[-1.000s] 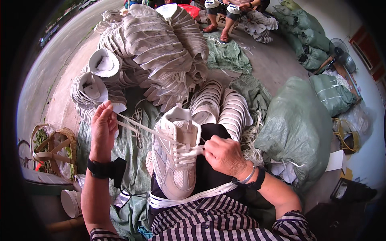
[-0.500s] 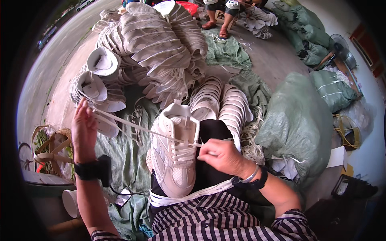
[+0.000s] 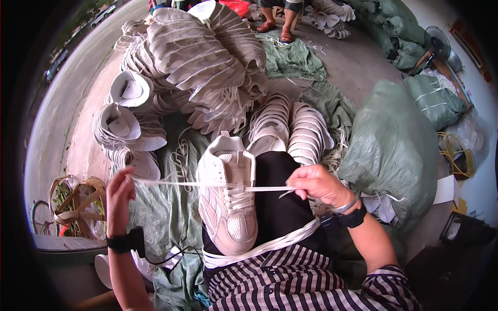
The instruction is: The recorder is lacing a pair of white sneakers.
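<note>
On my lap lies a cream-white sneaker (image 3: 228, 207), its toe pointing toward me and its lower eyelets laced. A pale shoelace (image 3: 171, 183) runs through it and stretches nearly level to both sides. My left hand (image 3: 121, 197) pinches one end, well left of the shoe. Closer to the shoe, on its right, my right hand (image 3: 319, 182) grips the other end, with a short tail poking out below the fingers. A loose bundle of white laces (image 3: 259, 250) lies across my lap below the toe.
Stacked shoe uppers (image 3: 197, 52) form a big heap ahead. More nested uppers (image 3: 309, 129) stand just beyond my knee. A large green sack (image 3: 391, 135) is at the right, and a woven basket (image 3: 78, 205) at the left. Another person's feet (image 3: 286, 35) show at the top.
My right hand has pulled outward to the right, and my left hand has come down. The lace, slanted before, is now drawn nearly straight across the shoe.
</note>
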A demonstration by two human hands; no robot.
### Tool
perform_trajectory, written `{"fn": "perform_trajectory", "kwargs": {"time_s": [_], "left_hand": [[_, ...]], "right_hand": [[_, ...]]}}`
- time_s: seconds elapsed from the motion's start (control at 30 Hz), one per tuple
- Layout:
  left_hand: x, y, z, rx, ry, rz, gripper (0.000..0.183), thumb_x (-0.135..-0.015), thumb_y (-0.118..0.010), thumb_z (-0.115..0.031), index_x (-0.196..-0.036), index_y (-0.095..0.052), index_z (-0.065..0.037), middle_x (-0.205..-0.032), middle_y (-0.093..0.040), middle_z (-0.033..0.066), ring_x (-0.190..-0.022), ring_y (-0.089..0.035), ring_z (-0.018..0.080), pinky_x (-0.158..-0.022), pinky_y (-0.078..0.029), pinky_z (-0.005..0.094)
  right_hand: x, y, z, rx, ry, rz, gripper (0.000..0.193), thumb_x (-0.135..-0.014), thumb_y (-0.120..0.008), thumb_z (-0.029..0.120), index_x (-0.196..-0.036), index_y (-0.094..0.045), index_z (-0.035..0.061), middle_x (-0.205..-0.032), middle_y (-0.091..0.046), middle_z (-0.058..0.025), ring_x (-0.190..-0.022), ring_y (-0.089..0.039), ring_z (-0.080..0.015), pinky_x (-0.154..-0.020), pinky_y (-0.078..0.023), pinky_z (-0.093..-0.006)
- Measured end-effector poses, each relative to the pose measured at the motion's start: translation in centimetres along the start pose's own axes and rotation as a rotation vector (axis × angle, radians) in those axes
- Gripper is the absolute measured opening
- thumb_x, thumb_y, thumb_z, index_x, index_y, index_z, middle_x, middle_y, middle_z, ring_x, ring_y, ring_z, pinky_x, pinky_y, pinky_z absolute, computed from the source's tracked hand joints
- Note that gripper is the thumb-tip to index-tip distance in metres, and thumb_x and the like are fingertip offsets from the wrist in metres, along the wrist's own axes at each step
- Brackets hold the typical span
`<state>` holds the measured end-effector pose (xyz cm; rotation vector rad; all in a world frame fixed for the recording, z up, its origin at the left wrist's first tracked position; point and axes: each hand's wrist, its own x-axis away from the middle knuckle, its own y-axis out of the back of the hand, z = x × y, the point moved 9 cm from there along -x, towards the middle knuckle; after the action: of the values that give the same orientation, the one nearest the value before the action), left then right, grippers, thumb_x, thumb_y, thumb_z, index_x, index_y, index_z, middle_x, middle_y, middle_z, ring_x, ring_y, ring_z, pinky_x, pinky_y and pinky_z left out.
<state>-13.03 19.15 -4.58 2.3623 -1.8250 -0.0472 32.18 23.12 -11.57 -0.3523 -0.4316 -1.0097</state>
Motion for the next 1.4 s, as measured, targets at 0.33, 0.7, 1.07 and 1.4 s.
{"fn": "perform_trajectory", "kwargs": {"time_s": [0.33, 0.7, 1.07, 1.4], "left_hand": [[4.8, -0.6, -1.8, -1.372, -0.340, 0.091, 0.009, -0.079, -0.064, -0.014, -0.080, -0.068, -0.006, -0.065, -0.051, 0.0108, -0.063, -0.054, 0.0295, -0.060, -0.043, 0.0365], [3.4, 12.0, 7.2, 0.560, 0.241, -0.391, 0.037, -0.087, -0.045, -0.016, -0.120, -0.052, -0.002, -0.110, -0.061, 0.0099, -0.097, -0.061, 0.0174, -0.080, -0.051, 0.0306], [2.7, 14.1, 8.0, 0.213, 0.200, -0.568, 0.040, -0.092, -0.046, -0.008, -0.130, -0.036, -0.003, -0.110, -0.059, 0.0102, -0.053, -0.035, 0.0026, -0.040, -0.030, 0.0157], [3.3, -13.7, 3.6, 0.474, 0.348, 0.191, 0.020, -0.095, -0.046, -0.015, -0.107, -0.055, -0.001, -0.085, -0.063, 0.0065, -0.069, -0.059, 0.0098, -0.063, -0.052, 0.0263]], "right_hand": [[2.5, 3.8, 5.8, 0.711, 0.601, -0.605, 0.027, -0.090, -0.051, 0.008, -0.116, -0.053, 0.0016, -0.088, -0.069, -0.0127, -0.070, -0.066, -0.0167, -0.065, -0.050, -0.0280], [-1.1, -5.9, 5.9, 0.794, 0.552, -0.217, 0.011, -0.085, -0.060, 0.013, -0.093, -0.059, 0.0054, -0.063, -0.060, -0.0127, -0.061, -0.062, -0.0286, -0.055, -0.048, -0.0327], [2.1, -6.7, 8.0, 0.910, 0.978, -0.331, 0.005, -0.080, -0.063, 0.013, -0.079, -0.060, 0.0082, -0.071, -0.055, -0.0069, -0.067, -0.060, -0.0256, -0.057, -0.049, -0.0343], [0.0, -6.5, 6.7, 0.866, 0.861, -0.294, 0.006, -0.079, -0.062, 0.013, -0.078, -0.061, 0.0072, -0.069, -0.056, -0.0066, -0.064, -0.060, -0.0260, -0.056, -0.048, -0.0352]]}}
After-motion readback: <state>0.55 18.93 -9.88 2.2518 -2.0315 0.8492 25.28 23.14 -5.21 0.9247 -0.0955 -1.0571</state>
